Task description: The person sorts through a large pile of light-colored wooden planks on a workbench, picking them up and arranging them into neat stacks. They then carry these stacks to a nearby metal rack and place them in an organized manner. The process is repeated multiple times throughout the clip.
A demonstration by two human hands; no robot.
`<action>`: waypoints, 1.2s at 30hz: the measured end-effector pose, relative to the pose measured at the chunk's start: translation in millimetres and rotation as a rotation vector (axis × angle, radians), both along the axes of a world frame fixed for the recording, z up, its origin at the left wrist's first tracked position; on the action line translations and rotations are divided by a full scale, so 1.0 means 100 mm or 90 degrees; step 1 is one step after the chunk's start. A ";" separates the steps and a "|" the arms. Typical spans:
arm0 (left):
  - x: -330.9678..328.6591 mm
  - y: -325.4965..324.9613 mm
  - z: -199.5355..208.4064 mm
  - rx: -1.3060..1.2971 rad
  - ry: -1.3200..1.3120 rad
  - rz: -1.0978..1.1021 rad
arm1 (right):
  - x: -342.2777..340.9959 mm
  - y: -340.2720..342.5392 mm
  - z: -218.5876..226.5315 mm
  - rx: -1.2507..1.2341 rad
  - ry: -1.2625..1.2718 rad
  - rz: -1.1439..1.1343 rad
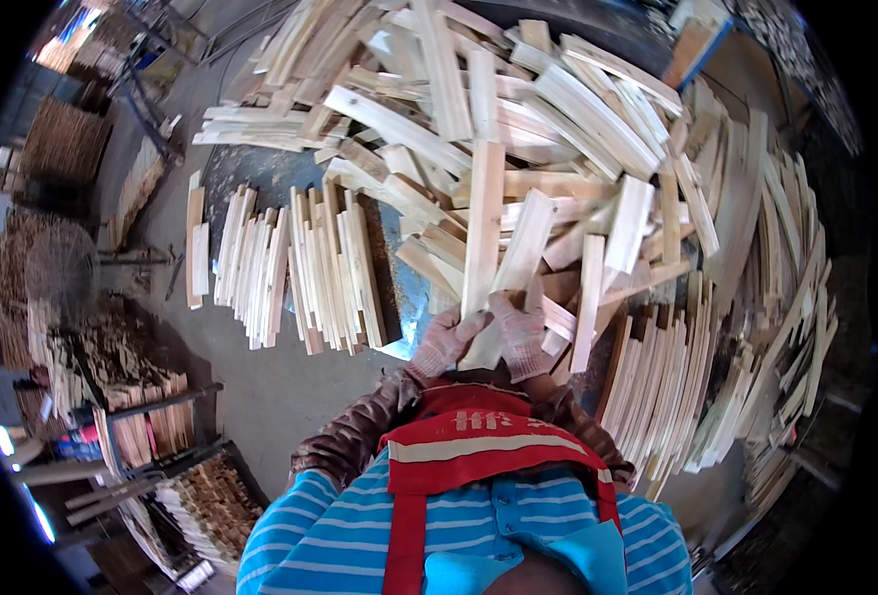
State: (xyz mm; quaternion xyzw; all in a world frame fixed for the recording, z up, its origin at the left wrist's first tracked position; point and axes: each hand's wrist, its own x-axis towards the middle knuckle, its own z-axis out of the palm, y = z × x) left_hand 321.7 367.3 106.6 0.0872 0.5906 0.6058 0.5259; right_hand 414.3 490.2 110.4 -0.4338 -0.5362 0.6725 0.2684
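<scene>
My left hand (pixel 443 342), in a pale knit work glove, closes on the lower end of a long, light wooden strip (pixel 484 228) that points away from me. Beside it my right hand (pixel 522 337), gloved alike, grips a wider wooden board (pixel 525 243). This board slants up to the right, and its near end passes between my hands toward my red apron (pixel 489 426). Both pieces lie against a large heap of loose wooden strips (pixel 548 129) just beyond my hands. My fingertips are partly hidden by the wood and gloves.
Rows of strips (pixel 335 268) lie side by side on the left, with another group (pixel 250 263) next to them. More rows (pixel 657 377) stand to the right. Stacked wood (pixel 211 506) and metal racks line the left side; a round fan (pixel 62 260) stands there.
</scene>
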 end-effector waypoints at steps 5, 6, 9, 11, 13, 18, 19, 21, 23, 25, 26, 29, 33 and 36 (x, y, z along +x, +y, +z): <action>-0.43 -0.21 0.05 0.030 0.031 0.246 | -0.35 0.25 0.29 0.055 0.104 0.089; -0.59 -0.33 0.04 0.046 0.030 0.299 | -0.43 0.23 0.32 0.020 0.087 0.135; -1.27 -1.09 -0.41 -0.074 0.193 0.394 | -0.74 -0.02 0.33 -0.160 0.068 0.274; -1.66 -1.56 -0.41 -0.122 0.197 0.418 | -0.99 -0.36 0.13 -0.247 0.057 0.300; -1.97 -2.06 -0.59 -0.169 0.303 0.431 | -1.25 -0.72 -0.04 -0.242 0.043 0.280; -2.50 -2.77 -0.79 -0.246 0.309 0.453 | -1.60 -0.82 -1.06 -0.389 0.077 0.287; -2.57 -2.86 -0.81 -0.244 0.262 0.441 | -1.69 -0.79 -1.25 -0.159 -0.047 0.408; -2.65 -2.89 -0.95 -0.247 0.254 0.474 | -1.84 -0.86 -1.55 0.429 -0.415 0.644; -2.72 -2.82 -0.96 -0.258 0.226 0.378 | -1.94 -1.01 -1.70 0.601 -0.536 0.709; -2.79 -2.87 -1.25 -0.309 0.181 0.420 | -2.00 -1.06 -1.40 0.670 -0.492 0.680; -2.85 -2.85 -1.32 -0.354 0.189 0.437 | -2.02 -1.08 -1.31 0.627 -0.531 0.655; -2.96 -2.87 -1.34 -0.325 0.230 0.429 | -1.84 -1.11 -1.00 0.510 -0.362 0.480; -3.02 -2.73 -0.98 -0.392 0.250 0.470 | -1.12 -0.70 -0.07 0.491 -0.166 0.338; -2.87 -2.48 -0.51 -0.368 0.277 0.473 | -0.27 -0.21 -0.27 0.689 -0.206 0.081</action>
